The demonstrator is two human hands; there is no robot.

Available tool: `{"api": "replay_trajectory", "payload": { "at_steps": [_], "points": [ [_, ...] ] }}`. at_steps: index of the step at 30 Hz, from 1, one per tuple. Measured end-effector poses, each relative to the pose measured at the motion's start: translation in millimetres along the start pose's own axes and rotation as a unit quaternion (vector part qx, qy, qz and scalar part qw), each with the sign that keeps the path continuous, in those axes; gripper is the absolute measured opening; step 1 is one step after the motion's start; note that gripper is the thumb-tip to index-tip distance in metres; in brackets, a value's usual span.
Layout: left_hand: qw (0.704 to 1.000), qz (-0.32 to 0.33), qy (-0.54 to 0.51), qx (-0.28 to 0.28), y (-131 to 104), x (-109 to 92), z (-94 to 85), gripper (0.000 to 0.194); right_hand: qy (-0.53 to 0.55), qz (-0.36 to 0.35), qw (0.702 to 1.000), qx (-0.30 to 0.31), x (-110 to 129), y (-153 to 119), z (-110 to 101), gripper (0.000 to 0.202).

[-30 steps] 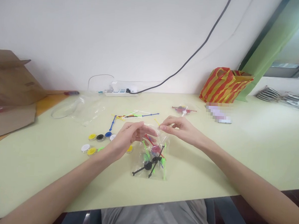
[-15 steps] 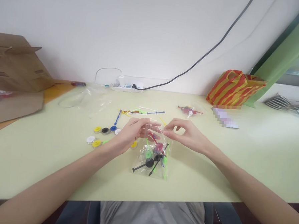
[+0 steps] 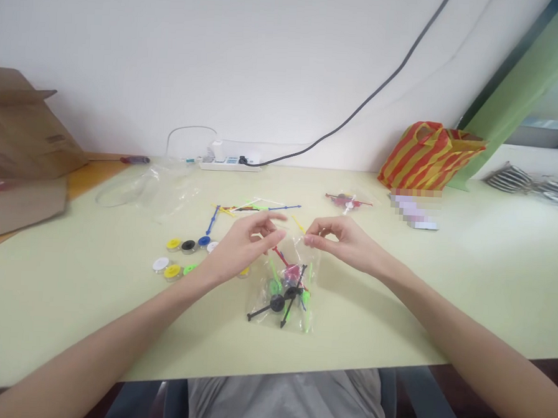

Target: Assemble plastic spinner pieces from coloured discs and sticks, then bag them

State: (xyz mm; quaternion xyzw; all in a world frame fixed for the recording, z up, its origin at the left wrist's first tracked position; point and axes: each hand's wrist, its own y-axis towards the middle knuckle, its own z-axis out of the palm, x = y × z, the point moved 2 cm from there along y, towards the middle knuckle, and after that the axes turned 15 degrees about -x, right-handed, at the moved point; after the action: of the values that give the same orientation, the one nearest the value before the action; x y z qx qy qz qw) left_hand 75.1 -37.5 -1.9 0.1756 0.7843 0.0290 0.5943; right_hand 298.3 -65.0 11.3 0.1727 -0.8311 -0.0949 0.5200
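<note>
In front of me on the table lies a clear plastic bag [image 3: 264, 314] holding black, green and red plastic pieces with arrow-tipped arms and round hubs. My right hand [image 3: 336, 237] pinches the bag's upper right edge between thumb and fingertips. Over the bag's upper left side is my left hand [image 3: 254, 236], its thumb and fingers apart with a gap between them. Left of it sit several round caps on clear discs, among them a black one [image 3: 189, 246] and a white one [image 3: 161, 264]. Behind the hands lie thin coloured sticks, one of them blue [image 3: 213, 219].
A second bag with red and white pieces [image 3: 348, 202] lies at the back right, near a striped carrier bag [image 3: 429, 157]. Crumpled clear plastic [image 3: 153, 187], a power strip [image 3: 229, 164] and a screwdriver [image 3: 135, 160] are along the back. A cardboard box [image 3: 26, 127] stands left.
My left hand has come out of the bag's top and moved slightly left, thumb now apart from the fingers. My right hand keeps its pinch. The view has shifted slightly.
</note>
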Motion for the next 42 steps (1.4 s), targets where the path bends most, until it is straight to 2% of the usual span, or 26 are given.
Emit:
{"api": "replay_trajectory", "payload": {
  "at_steps": [2, 6, 10, 14, 18, 21, 25, 36, 38, 42],
  "points": [
    [0.999, 0.032, 0.04, 0.002, 1.2, 0.5, 0.1, 0.034, 0.004, -0.004, 1.0, -0.009, 0.1, 1.3, -2.3, 0.032],
    [0.998, 0.035, 0.046, -0.009, 3.4, 3.2, -0.9, 0.028, 0.033, 0.01, 0.999, -0.023, -2.2, 4.4, -6.2, 0.028],
    [0.996, 0.055, 0.074, -0.016, 5.5, 4.7, -4.3, 0.027, 0.101, 0.036, 0.993, -0.044, -8.9, 7.2, -8.9, 0.025],
    [0.993, 0.069, 0.09, -0.012, 6.4, 4.7, -6.0, 0.028, 0.116, 0.078, 0.987, -0.08, -14.5, 7.9, -11.3, 0.028],
    [0.992, 0.082, 0.094, -0.002, 6.0, 2.5, -5.0, 0.026, 0.135, 0.17, 0.976, -0.033, -17.4, 5.7, -5.6, 0.036],
    [0.99, 0.093, 0.102, 0.012, 4.8, 0.3, -3.7, 0.025, 0.194, 0.206, 0.959, -0.008, -17.8, 4.4, -0.4, 0.037],
    [0.984, 0.115, 0.133, 0.019, 1.7, -2.7, -2.4, 0.025, 0.227, 0.199, 0.952, -0.046, -15.6, 4.1, -2.1, 0.021],
    [0.975, 0.137, 0.176, 0.01, 1.4, -5.4, -3.3, 0.031, 0.155, 0.191, 0.964, -0.104, -16.2, 6.4, -14.6, 0.029],
    [0.974, 0.139, 0.178, 0.016, 1.6, -6.7, -4.1, 0.031, 0.112, 0.18, 0.973, -0.092, -15.6, 6.7, -15.8, 0.027],
    [0.974, 0.132, 0.179, 0.037, 1.8, -8.9, -6.6, 0.032, 0.023, 0.107, 0.994, 0.004, -15.5, 8.2, -14.3, 0.015]
  ]
}}
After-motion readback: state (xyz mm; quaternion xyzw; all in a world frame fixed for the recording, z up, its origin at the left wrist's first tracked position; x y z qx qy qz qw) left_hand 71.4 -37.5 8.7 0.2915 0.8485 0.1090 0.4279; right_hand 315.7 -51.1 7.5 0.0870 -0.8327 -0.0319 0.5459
